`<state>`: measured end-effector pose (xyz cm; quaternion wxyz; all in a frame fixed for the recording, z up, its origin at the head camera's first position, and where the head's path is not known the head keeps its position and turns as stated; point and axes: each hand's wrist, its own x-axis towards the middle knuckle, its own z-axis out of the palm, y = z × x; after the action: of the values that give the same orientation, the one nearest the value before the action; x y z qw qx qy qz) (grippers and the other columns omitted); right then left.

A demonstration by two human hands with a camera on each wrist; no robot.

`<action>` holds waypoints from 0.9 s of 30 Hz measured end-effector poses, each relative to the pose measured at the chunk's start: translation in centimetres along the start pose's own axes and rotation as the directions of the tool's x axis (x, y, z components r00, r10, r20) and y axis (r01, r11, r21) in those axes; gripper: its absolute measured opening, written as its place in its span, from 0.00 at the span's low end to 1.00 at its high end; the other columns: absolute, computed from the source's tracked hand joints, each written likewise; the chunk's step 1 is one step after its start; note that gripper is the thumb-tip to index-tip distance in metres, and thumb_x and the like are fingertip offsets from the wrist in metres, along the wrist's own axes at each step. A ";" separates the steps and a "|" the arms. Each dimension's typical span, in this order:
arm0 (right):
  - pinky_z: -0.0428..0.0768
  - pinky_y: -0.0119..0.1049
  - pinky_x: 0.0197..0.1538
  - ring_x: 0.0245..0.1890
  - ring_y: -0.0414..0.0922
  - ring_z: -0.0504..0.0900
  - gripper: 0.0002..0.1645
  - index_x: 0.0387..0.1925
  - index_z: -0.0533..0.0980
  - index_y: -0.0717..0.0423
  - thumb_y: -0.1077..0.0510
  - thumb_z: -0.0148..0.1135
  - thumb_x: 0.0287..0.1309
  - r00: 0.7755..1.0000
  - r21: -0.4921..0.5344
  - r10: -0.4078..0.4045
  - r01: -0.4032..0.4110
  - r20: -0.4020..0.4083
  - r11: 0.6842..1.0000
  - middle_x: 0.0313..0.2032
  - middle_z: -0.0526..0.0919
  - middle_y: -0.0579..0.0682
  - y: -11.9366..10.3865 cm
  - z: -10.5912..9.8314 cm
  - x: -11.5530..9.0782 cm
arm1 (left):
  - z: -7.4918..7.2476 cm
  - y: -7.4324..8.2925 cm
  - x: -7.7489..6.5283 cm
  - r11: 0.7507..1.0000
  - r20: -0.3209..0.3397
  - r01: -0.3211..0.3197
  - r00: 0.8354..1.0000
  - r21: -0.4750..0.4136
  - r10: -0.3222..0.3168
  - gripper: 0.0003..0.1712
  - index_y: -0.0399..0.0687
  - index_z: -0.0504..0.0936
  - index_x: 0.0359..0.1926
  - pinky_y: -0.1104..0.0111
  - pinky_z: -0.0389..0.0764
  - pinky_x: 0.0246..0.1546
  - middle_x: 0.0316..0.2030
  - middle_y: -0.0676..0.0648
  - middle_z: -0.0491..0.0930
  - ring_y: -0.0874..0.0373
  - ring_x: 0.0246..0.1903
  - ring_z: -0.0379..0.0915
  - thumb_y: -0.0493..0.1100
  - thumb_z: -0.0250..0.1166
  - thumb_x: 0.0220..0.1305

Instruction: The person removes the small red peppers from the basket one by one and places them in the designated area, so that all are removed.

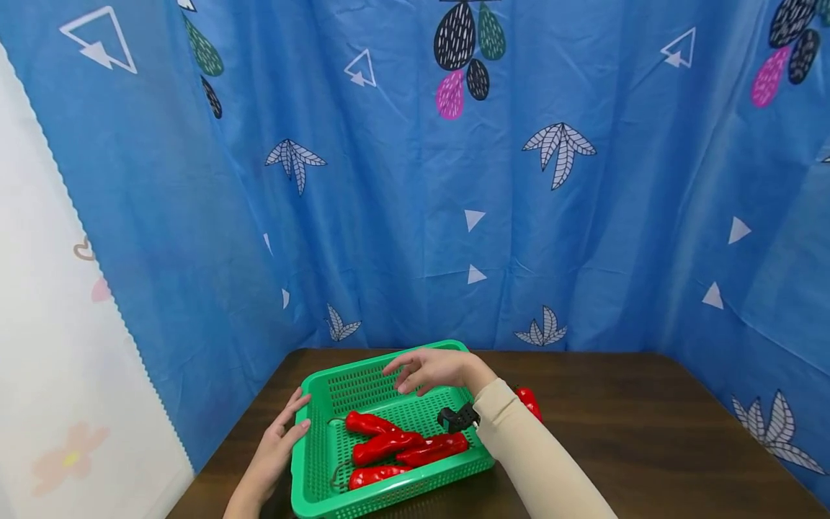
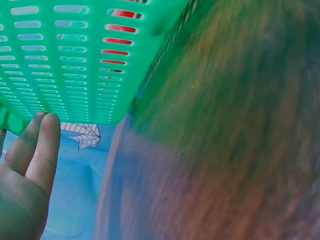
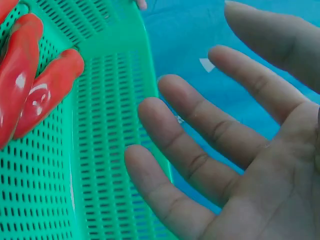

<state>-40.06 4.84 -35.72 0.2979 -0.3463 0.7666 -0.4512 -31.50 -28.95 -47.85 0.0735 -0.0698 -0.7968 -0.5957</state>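
Head view forward and down, wrist views close in, green basket (image 1: 415, 481) common to all.

Dark wooden table (image 1: 648, 432), green basket (image 1: 415, 489) on it, red pepper (image 1: 529, 401) nearby

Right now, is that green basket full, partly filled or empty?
Partly filled: four red peppers lie in the green basket, and bare floor shows beyond them.

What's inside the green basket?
Four red peppers show inside the green basket, toward its near side. The right hand, black wrist device and pale sleeve cover parts of its far wall and right side in the head view; anything behind them is hidden there.
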 end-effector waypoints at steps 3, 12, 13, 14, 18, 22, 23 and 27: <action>0.81 0.48 0.58 0.51 0.45 0.83 0.25 0.64 0.75 0.49 0.61 0.61 0.67 0.999 -0.027 0.010 -0.009 0.036 1.000 0.52 0.83 0.51 -0.3 0.3 0.7 | -0.1 0.1 0.1 1.000 0.001 -0.009 1.000 -0.005 0.009 0.33 0.48 0.61 0.75 0.31 0.49 0.70 0.81 0.44 0.41 0.35 0.78 0.27 0.49 0.57 0.75; 0.73 0.61 0.66 0.58 0.49 0.80 0.25 0.63 0.76 0.46 0.62 0.62 0.66 0.984 -0.102 0.093 -0.078 0.155 0.992 0.57 0.81 0.52 0.4 0.8 2.5 | -0.1 0.1 0.1 1.000 0.003 -0.016 1.000 -0.011 0.016 0.32 0.48 0.62 0.75 0.30 0.49 0.69 0.81 0.43 0.42 0.33 0.78 0.28 0.48 0.58 0.75; 0.72 0.62 0.67 0.57 0.49 0.80 0.25 0.63 0.77 0.46 0.62 0.62 0.66 0.981 -0.108 0.105 -0.089 0.160 0.990 0.58 0.81 0.52 0.5 0.8 2.7 | -0.1 0.1 0.1 1.000 0.004 -0.014 1.000 -0.010 0.014 0.32 0.48 0.62 0.75 0.30 0.48 0.69 0.81 0.44 0.42 0.33 0.78 0.27 0.48 0.58 0.74; 0.71 0.62 0.67 0.56 0.48 0.80 0.25 0.62 0.77 0.45 0.63 0.63 0.65 0.979 -0.115 0.122 -0.104 0.164 0.988 0.58 0.81 0.52 0.6 0.9 2.9 | -0.1 0.1 0.1 1.000 0.006 -0.016 1.000 -0.010 0.016 0.32 0.48 0.62 0.75 0.29 0.47 0.68 0.81 0.44 0.41 0.33 0.78 0.27 0.48 0.57 0.75; 0.71 0.64 0.67 0.56 0.47 0.79 0.26 0.62 0.78 0.50 0.65 0.65 0.62 0.968 -0.143 0.180 -0.156 0.175 0.977 0.59 0.80 0.57 1.2 1.4 3.6 | 0.0 0.0 0.1 1.000 0.007 -0.020 1.000 -0.009 0.020 0.32 0.48 0.62 0.75 0.29 0.47 0.68 0.81 0.44 0.42 0.33 0.78 0.27 0.48 0.57 0.75; 0.71 0.63 0.67 0.55 0.47 0.79 0.27 0.62 0.78 0.51 0.65 0.66 0.60 0.955 -0.170 0.240 -0.210 0.174 0.963 0.60 0.79 0.58 1.9 1.6 4.2 | 0.1 -0.1 0.0 1.000 -0.002 -0.021 1.000 -0.005 0.021 0.32 0.48 0.62 0.75 0.29 0.49 0.68 0.81 0.44 0.42 0.33 0.78 0.28 0.48 0.57 0.75; 0.71 0.63 0.67 0.55 0.46 0.79 0.27 0.62 0.78 0.50 0.64 0.66 0.60 0.952 -0.171 0.252 -0.223 0.173 0.960 0.60 0.80 0.58 1.9 1.6 4.2 | 0.1 -0.1 0.0 1.000 -0.003 -0.022 1.000 -0.004 0.022 0.32 0.48 0.62 0.75 0.29 0.49 0.69 0.81 0.44 0.42 0.33 0.78 0.28 0.48 0.57 0.75; 0.72 0.61 0.67 0.54 0.45 0.79 0.27 0.61 0.78 0.47 0.64 0.66 0.61 0.941 -0.165 0.287 -0.259 0.180 0.952 0.58 0.81 0.55 2.3 1.6 4.3 | 0.0 -0.1 -0.1 1.000 -0.006 -0.029 1.000 0.003 0.029 0.32 0.47 0.62 0.75 0.31 0.51 0.69 0.80 0.43 0.42 0.33 0.78 0.29 0.47 0.57 0.75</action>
<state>-41.94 1.42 -39.05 0.4089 -0.3001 0.8028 -0.3134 -31.43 -28.92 -47.94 0.0848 -0.0793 -0.7964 -0.5935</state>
